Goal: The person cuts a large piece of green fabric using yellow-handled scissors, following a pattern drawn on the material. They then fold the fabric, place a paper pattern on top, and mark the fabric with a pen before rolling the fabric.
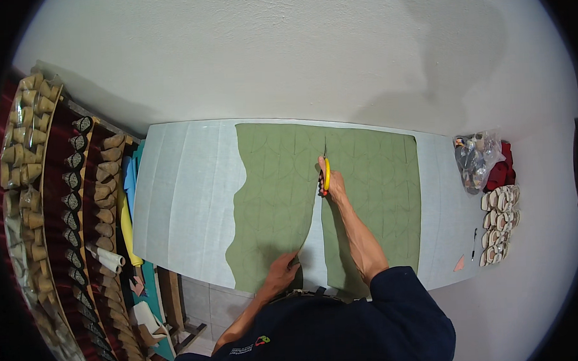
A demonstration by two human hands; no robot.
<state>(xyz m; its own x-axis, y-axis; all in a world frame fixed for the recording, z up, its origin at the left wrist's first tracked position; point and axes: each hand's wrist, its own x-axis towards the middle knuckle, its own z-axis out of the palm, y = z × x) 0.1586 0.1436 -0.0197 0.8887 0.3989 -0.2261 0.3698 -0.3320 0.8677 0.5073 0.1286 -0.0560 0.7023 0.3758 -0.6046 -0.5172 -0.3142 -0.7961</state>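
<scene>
A large sheet of olive-green material (378,177), marked with faint pattern lines, lies flat on the pale table. A cut runs from its near edge up toward the middle, and the two sides spread apart. My right hand (332,184) is closed around yellow-handled scissors (327,173), whose blades point away from me at the upper end of the cut. Near the front edge, my left hand (283,271) pinches the cut edge of the left part of the sheet.
Shelves of wedge-shaped shoe soles (29,132) and dark shoe uppers (74,201) line the left. Pale sandals (499,224), a clear plastic bag (476,158), a dark red cloth (502,172) and a black pen (474,244) lie at the table's right end. A wall stands behind.
</scene>
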